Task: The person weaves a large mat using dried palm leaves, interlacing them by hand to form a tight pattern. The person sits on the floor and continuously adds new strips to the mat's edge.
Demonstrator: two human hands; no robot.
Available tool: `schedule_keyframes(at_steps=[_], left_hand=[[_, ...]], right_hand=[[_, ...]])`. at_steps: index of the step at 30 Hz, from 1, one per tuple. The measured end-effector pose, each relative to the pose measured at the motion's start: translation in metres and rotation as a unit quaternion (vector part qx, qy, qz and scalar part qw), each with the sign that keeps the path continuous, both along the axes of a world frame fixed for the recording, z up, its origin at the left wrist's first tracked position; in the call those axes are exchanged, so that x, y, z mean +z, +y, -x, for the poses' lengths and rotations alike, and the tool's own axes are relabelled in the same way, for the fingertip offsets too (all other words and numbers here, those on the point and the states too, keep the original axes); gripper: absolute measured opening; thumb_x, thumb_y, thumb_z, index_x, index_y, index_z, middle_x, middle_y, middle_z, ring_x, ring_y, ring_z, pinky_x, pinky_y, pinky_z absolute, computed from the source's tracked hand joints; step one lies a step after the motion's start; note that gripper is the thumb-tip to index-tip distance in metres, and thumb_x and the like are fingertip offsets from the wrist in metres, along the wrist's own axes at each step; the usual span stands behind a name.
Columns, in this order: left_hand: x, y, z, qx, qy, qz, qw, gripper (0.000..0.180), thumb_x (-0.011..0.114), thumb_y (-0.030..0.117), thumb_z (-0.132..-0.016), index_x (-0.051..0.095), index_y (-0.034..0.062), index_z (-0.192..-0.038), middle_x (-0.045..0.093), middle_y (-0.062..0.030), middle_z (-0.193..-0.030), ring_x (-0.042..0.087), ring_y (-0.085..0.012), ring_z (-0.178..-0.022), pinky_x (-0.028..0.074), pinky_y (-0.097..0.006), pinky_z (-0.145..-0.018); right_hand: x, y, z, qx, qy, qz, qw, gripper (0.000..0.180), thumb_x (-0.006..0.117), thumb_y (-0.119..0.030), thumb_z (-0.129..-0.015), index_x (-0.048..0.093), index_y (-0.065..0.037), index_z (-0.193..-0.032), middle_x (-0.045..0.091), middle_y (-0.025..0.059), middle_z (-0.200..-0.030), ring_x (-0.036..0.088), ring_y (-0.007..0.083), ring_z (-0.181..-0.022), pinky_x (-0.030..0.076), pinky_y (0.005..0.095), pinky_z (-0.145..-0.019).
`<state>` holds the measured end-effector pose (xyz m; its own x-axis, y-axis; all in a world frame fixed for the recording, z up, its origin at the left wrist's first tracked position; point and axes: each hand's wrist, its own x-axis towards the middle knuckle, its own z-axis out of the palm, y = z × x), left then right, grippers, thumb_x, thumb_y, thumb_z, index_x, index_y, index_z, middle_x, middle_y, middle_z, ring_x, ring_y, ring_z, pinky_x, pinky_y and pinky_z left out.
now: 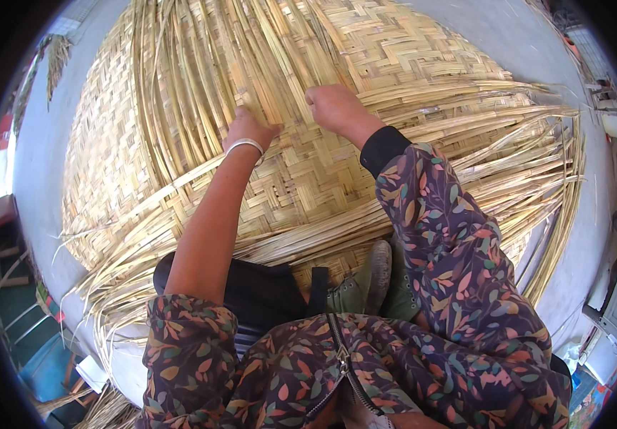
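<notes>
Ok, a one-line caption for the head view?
Left hand and right hand press on loose strips of a large woven mat.

Single head-worn fisheye, looking steeply down and forward, close over the woven mat (308, 179) on the floor (51, 164). Own forearms enter from the near edge; rim bends straight lines.

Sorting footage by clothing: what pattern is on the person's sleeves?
A dark sleeve printed with multicoloured leaves in orange, pink, teal and green, shown in the head view.
</notes>
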<state>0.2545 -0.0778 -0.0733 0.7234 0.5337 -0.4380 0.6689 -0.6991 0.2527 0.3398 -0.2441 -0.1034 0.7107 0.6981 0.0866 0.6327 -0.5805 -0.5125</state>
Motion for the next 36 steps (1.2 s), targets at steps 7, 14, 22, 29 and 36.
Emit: schedule_keyframes(at_steps=[7,14,22,29,36], left_hand=[[0.009,-0.015,0.007,-0.013,0.012,-0.044,0.999,0.079,0.071,0.048,-0.071,0.038,-0.0006,-0.124,0.059,-0.0233,-0.113,0.059,-0.0335,-0.106,0.046,-0.042,-0.088],[-0.002,-0.015,0.020,0.016,-0.119,-0.052,0.991,0.081,0.074,0.038,-0.071,0.034,0.0004,-0.131,0.050,-0.0243,-0.124,0.050,-0.0333,-0.116,0.037,-0.041,-0.100],[0.003,-0.063,0.001,-0.250,-0.274,-0.097,0.924,0.068,0.067,0.015,-0.078,0.034,0.0021,-0.135,0.042,-0.0217,-0.133,0.041,-0.0344,-0.124,0.033,-0.041,-0.106],[0.006,-0.081,-0.062,-0.357,-0.127,0.071,0.923,0.034,0.057,0.018,-0.084,0.053,0.0054,-0.115,0.063,-0.0185,-0.098,0.060,-0.0344,-0.092,0.048,-0.038,-0.082],[0.028,-0.085,-0.077,-0.368,-0.043,0.117,0.921,0.023,0.061,0.026,-0.082,0.066,0.0069,-0.093,0.066,-0.0145,-0.084,0.062,-0.0313,-0.081,0.049,-0.039,-0.074]], right_hand=[[0.011,-0.006,0.007,-0.001,0.037,-0.031,0.999,0.013,0.052,-0.012,-0.076,0.062,-0.003,-0.079,0.062,0.0199,-0.078,0.059,0.0392,-0.078,0.047,0.0458,-0.069],[0.017,-0.065,0.016,-0.342,0.271,-0.267,0.859,0.017,0.054,-0.015,-0.084,0.062,-0.001,-0.090,0.063,0.0122,-0.074,0.065,0.0235,-0.076,0.051,0.0375,-0.064],[0.019,-0.108,-0.004,-0.443,0.469,-0.498,0.579,0.029,0.055,-0.016,-0.088,0.048,0.003,-0.108,0.056,0.0144,-0.097,0.060,0.0228,-0.085,0.052,0.0318,-0.071],[0.036,-0.118,-0.029,-0.389,0.442,-0.652,0.478,0.018,0.049,-0.014,-0.091,0.046,-0.001,-0.104,0.054,0.0123,-0.094,0.057,0.0210,-0.075,0.051,0.0318,-0.062],[0.074,-0.118,-0.083,-0.405,0.322,-0.579,0.630,0.023,0.044,-0.014,-0.093,0.048,0.005,-0.104,0.057,0.0145,-0.083,0.056,0.0203,-0.065,0.051,0.0318,-0.057]])
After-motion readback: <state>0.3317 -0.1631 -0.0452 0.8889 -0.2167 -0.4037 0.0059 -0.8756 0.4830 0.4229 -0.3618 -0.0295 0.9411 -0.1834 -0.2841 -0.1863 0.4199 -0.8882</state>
